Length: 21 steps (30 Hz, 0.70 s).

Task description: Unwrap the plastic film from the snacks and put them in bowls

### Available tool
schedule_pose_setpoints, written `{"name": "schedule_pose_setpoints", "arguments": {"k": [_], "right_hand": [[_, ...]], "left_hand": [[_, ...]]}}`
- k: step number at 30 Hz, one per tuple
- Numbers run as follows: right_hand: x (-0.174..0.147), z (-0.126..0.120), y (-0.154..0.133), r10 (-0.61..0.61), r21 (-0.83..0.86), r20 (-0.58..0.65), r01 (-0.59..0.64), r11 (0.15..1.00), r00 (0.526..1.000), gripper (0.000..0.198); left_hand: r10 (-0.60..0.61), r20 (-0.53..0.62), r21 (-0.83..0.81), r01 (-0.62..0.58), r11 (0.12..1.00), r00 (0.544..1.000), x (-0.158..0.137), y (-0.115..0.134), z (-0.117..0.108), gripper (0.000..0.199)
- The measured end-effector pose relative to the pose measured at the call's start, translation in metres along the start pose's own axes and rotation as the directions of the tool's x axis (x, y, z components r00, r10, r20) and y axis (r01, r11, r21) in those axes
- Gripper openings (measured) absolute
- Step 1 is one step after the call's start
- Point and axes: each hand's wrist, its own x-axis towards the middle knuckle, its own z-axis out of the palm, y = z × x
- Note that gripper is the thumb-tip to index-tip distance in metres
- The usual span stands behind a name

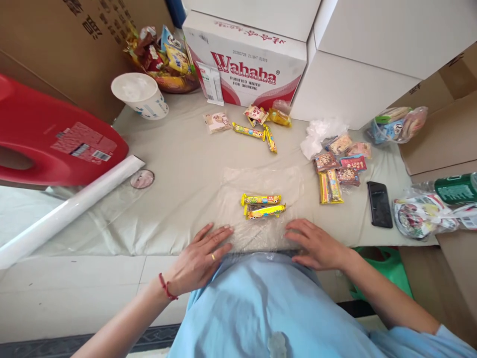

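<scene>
A sheet of clear plastic film [234, 185] lies on the covered table in front of me. Two yellow wrapped snack sticks [264, 212] rest side by side on the film, a darker bit showing between them. My left hand [206, 251], fingers stretched out, lies flat at the film's near left corner. At the near right corner, my right hand [313, 242] has its fingers apart and slightly bent over the film's edge. Neither hand touches the snack sticks. The film's near edge reaches my blue shirt.
Snack packets [328, 169] are piled at right beside a black phone [379, 204]. More snacks [249, 131] lie before the Wahaha box [246, 64]. At left are a white roll [70, 214], a red jug [63, 134], a paper cup [149, 102] and a snack basket [175, 82].
</scene>
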Motion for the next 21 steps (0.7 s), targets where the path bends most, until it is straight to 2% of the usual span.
{"name": "schedule_pose_setpoints", "arguments": {"k": [2,4,6,8,11,13,15,17,19,21], "right_hand": [[-0.016,0.017,0.003,0.039,-0.068,0.002,-0.039,0.997,0.999,0.037],[-0.018,0.025,0.006,0.045,-0.058,-0.043,-0.047,0.997,0.998,0.024],[-0.009,0.020,0.010,0.032,0.038,-0.071,-0.030,0.999,0.997,0.017],[0.006,0.005,0.015,0.053,0.138,-0.105,-0.038,0.990,0.993,0.019],[0.031,-0.018,0.026,0.231,0.214,-0.157,-0.195,0.957,0.960,0.026],[0.048,-0.026,0.035,0.422,0.195,-0.136,-0.394,0.898,0.896,0.030],[0.062,-0.029,0.042,0.594,0.096,-0.072,-0.587,0.804,0.801,0.027],[0.071,-0.032,0.046,0.698,-0.076,-0.013,-0.696,0.714,0.716,0.028],[0.076,-0.038,0.046,0.730,-0.245,0.002,-0.708,0.663,0.683,0.035],[0.080,-0.048,0.046,0.711,-0.349,-0.035,-0.675,0.650,0.702,0.035]], "left_hand": [[-0.021,-0.047,0.003,0.021,1.000,0.999,0.000,-0.004,0.005,0.026],[-0.060,-0.092,-0.056,0.055,0.997,0.994,0.006,-0.010,0.003,0.020],[-0.127,-0.099,-0.138,0.113,0.984,0.987,0.017,-0.017,-0.006,0.019],[-0.227,-0.083,-0.192,0.208,0.959,0.970,0.033,-0.023,-0.020,0.020],[-0.390,-0.071,-0.191,0.372,0.909,0.918,0.060,-0.037,-0.034,0.027],[-0.485,-0.071,-0.153,0.471,0.869,0.872,0.076,-0.050,-0.036,0.031],[-0.575,-0.117,-0.104,0.566,0.818,0.810,0.085,-0.063,-0.034,0.031],[-0.640,-0.243,-0.072,0.645,0.761,0.729,0.085,-0.070,-0.035,0.029],[-0.650,-0.449,-0.067,0.703,0.708,0.613,0.077,-0.065,-0.041,0.027],[-0.580,-0.670,-0.075,0.734,0.675,0.464,0.064,-0.045,-0.048,0.023]]}}
